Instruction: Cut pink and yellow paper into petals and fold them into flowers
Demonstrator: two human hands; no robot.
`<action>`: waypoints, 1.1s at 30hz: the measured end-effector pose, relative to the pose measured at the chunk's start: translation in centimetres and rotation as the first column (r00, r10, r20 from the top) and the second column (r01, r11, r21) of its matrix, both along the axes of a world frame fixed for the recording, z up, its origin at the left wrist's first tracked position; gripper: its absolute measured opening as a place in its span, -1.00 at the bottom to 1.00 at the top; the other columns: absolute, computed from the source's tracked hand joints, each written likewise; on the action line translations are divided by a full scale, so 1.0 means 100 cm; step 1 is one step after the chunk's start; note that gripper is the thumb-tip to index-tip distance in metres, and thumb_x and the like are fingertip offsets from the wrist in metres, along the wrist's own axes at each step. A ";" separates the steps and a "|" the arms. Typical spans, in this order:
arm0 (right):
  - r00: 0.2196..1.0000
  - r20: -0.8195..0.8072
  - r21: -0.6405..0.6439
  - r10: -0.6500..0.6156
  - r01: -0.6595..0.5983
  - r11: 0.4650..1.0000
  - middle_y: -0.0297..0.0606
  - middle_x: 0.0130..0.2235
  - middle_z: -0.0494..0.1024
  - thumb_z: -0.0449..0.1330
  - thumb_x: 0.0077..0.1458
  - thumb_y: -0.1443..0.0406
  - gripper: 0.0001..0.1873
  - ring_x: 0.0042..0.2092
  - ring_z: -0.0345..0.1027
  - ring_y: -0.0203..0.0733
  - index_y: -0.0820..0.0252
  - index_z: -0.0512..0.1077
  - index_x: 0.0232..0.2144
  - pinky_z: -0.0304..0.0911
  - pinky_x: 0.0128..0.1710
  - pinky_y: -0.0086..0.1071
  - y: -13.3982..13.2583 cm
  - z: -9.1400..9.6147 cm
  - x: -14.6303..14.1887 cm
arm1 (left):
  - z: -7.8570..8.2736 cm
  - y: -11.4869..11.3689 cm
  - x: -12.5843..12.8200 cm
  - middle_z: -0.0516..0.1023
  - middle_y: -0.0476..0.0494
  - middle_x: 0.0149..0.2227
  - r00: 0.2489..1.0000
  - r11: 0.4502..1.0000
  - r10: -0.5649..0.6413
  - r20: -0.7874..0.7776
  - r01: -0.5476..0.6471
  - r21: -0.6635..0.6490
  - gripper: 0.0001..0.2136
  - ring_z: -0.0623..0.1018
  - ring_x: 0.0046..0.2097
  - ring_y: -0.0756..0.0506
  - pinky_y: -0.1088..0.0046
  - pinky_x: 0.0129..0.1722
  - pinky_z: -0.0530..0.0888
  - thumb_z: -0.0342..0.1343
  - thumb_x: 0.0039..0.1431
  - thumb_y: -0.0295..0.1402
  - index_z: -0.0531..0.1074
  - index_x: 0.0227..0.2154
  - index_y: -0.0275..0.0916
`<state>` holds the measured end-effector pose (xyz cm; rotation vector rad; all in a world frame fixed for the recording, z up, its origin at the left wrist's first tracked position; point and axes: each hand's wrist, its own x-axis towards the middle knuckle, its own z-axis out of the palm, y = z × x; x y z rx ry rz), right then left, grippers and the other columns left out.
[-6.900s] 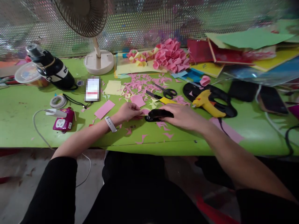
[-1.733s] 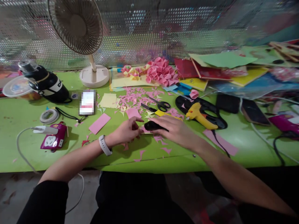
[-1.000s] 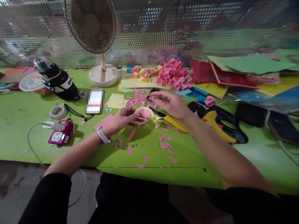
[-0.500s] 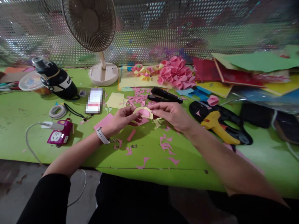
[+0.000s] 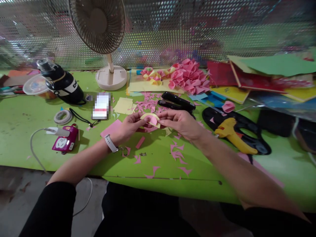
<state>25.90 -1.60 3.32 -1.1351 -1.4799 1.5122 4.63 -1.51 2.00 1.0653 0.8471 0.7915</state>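
Between my two hands is a small curved paper piece [image 5: 153, 119], pink in the middle with a yellow rim. My left hand [image 5: 132, 124] pinches its left side, thumb in front. At its right end, my right hand [image 5: 176, 121] grips the paper between thumb and fingers. Both hands hover over the green table, close to pink paper scraps [image 5: 148, 102] and a yellow scrap [image 5: 168, 131]. A black stapler [image 5: 176, 101] lies just behind my right hand. Beside my left wrist rests a pink paper square [image 5: 111, 127], and behind it yellow paper squares [image 5: 123, 106].
At the back stand a fan [image 5: 111, 79] and a heap of folded pink paper flowers [image 5: 189, 77]. A yellow glue gun [image 5: 234, 136] lies at right. To the left are a phone [image 5: 101, 106], tape roll [image 5: 63, 117], black bottle [image 5: 65, 85] and purple power adapter [image 5: 65, 140].
The view has shifted slightly, so everything sits a little further right. Both hands keep hold of the curved paper piece, which is tilted a bit more, its right end lower.
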 end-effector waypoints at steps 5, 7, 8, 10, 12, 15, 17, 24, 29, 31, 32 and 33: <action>1.000 0.018 0.001 0.014 -0.014 1.000 -0.23 -0.33 0.69 0.41 -0.04 0.17 -0.73 -0.33 0.60 -0.15 0.12 0.63 -0.25 0.55 -0.26 -0.26 0.000 0.000 0.000 | 0.000 -0.001 0.000 0.62 -0.16 -0.16 1.000 1.000 0.014 -0.013 -0.014 0.014 -0.75 0.61 -0.21 -0.01 0.45 -0.22 0.54 0.29 0.16 -0.21 0.51 -0.22 -0.29; 1.000 0.009 -0.002 0.012 -0.012 1.000 -0.22 -0.31 0.69 0.42 -0.05 0.17 -0.72 -0.32 0.60 -0.14 0.12 0.63 -0.25 0.55 -0.23 -0.25 0.000 -0.001 0.000 | 0.000 -0.001 0.000 0.62 -0.18 -0.16 0.999 1.000 0.022 -0.028 -0.022 0.016 -0.72 0.61 -0.21 -0.02 0.45 -0.22 0.54 0.30 0.14 -0.20 0.50 -0.22 -0.30; 1.000 0.000 -0.008 0.009 -0.009 1.000 -0.22 -0.31 0.69 0.42 -0.06 0.18 -0.72 -0.32 0.60 -0.15 0.12 0.63 -0.25 0.55 -0.22 -0.25 0.000 -0.001 0.001 | 0.000 -0.001 0.000 0.62 -0.18 -0.16 0.999 1.000 0.024 -0.034 -0.023 0.015 -0.72 0.61 -0.20 -0.02 0.45 -0.22 0.54 0.30 0.14 -0.19 0.50 -0.22 -0.31; 1.000 -0.019 -0.022 0.006 -0.006 1.000 -0.23 -0.30 0.69 0.44 -0.08 0.19 -0.71 -0.32 0.60 -0.15 0.12 0.63 -0.25 0.55 -0.21 -0.26 0.000 -0.002 0.001 | 0.001 -0.001 0.000 0.62 -0.19 -0.16 0.999 1.000 0.022 -0.041 -0.021 0.017 -0.72 0.61 -0.19 -0.03 0.43 -0.21 0.53 0.29 0.15 -0.20 0.50 -0.22 -0.31; 1.000 -0.027 -0.034 0.002 -0.003 0.999 -0.23 -0.29 0.70 0.46 -0.11 0.20 -0.69 -0.31 0.60 -0.15 0.12 0.63 -0.25 0.55 -0.20 -0.26 0.000 -0.002 0.000 | 0.001 -0.001 0.000 0.61 -0.18 -0.16 0.999 1.000 0.015 -0.039 -0.014 0.025 -0.73 0.61 -0.19 -0.03 0.42 -0.20 0.53 0.28 0.16 -0.20 0.49 -0.21 -0.31; 0.999 -0.033 -0.051 -0.002 0.000 0.999 -0.23 -0.28 0.70 0.46 -0.12 0.18 -0.68 -0.29 0.60 -0.15 0.13 0.63 -0.25 0.55 -0.20 -0.27 0.000 -0.002 0.000 | 0.001 -0.001 0.001 0.60 -0.18 -0.17 1.000 0.999 0.013 -0.025 -0.012 0.037 -0.72 0.61 -0.20 -0.03 0.41 -0.19 0.53 0.27 0.17 -0.19 0.48 -0.23 -0.33; 0.999 -0.042 -0.066 0.001 -0.004 0.998 -0.24 -0.29 0.69 0.47 -0.12 0.18 -0.70 -0.30 0.60 -0.15 0.13 0.63 -0.27 0.55 -0.19 -0.27 -0.001 -0.001 -0.001 | 0.000 -0.001 0.001 0.60 -0.19 -0.17 1.000 0.999 0.016 -0.026 -0.015 0.040 -0.71 0.61 -0.20 -0.04 0.41 -0.18 0.53 0.28 0.16 -0.18 0.48 -0.24 -0.33; 0.998 -0.058 -0.087 0.002 -0.007 0.996 -0.26 -0.33 0.68 0.48 -0.14 0.21 -0.71 -0.32 0.59 -0.15 0.13 0.63 -0.30 0.54 -0.18 -0.23 -0.001 -0.001 -0.002 | -0.002 0.000 0.000 0.61 -0.19 -0.17 1.000 0.999 0.007 -0.013 -0.007 0.045 -0.71 0.61 -0.20 -0.05 0.40 -0.18 0.53 0.29 0.15 -0.18 0.48 -0.23 -0.33; 1.000 -0.028 -0.061 0.003 -0.004 0.998 -0.25 -0.31 0.68 0.46 -0.11 0.19 -0.71 -0.32 0.58 -0.16 0.13 0.63 -0.28 0.52 -0.18 -0.24 0.001 -0.006 0.000 | -0.004 0.000 0.001 0.60 -0.20 -0.16 1.000 0.998 0.007 -0.014 -0.006 0.070 -0.70 0.61 -0.22 -0.03 0.42 -0.21 0.53 0.27 0.17 -0.19 0.48 -0.19 -0.33; 1.000 -0.010 -0.048 0.018 -0.018 0.999 -0.25 -0.30 0.68 0.44 -0.09 0.19 -0.72 -0.31 0.58 -0.17 0.13 0.63 -0.27 0.51 -0.17 -0.25 0.002 -0.008 0.001 | -0.005 0.000 0.001 0.60 -0.20 -0.15 1.000 0.996 0.008 -0.023 -0.006 0.093 -0.69 0.60 -0.22 -0.03 0.42 -0.20 0.53 0.27 0.17 -0.18 0.48 -0.18 -0.33; 1.000 -0.002 -0.042 0.029 -0.029 0.999 -0.24 -0.30 0.68 0.43 -0.07 0.19 -0.72 -0.29 0.58 -0.16 0.14 0.63 -0.26 0.50 -0.16 -0.25 0.003 -0.009 0.001 | -0.005 0.000 0.002 0.60 -0.20 -0.15 1.000 0.994 0.009 -0.022 -0.007 0.107 -0.69 0.60 -0.23 -0.03 0.42 -0.21 0.53 0.27 0.17 -0.17 0.48 -0.19 -0.33; 0.999 0.005 -0.036 0.042 -0.042 0.998 -0.24 -0.29 0.68 0.42 -0.06 0.18 -0.72 -0.28 0.58 -0.16 0.14 0.63 -0.25 0.49 -0.15 -0.25 0.003 -0.010 0.001 | -0.005 -0.001 0.002 0.60 -0.20 -0.16 1.000 0.993 0.010 -0.020 -0.007 0.118 -0.69 0.60 -0.23 -0.03 0.42 -0.21 0.53 0.27 0.16 -0.16 0.48 -0.20 -0.33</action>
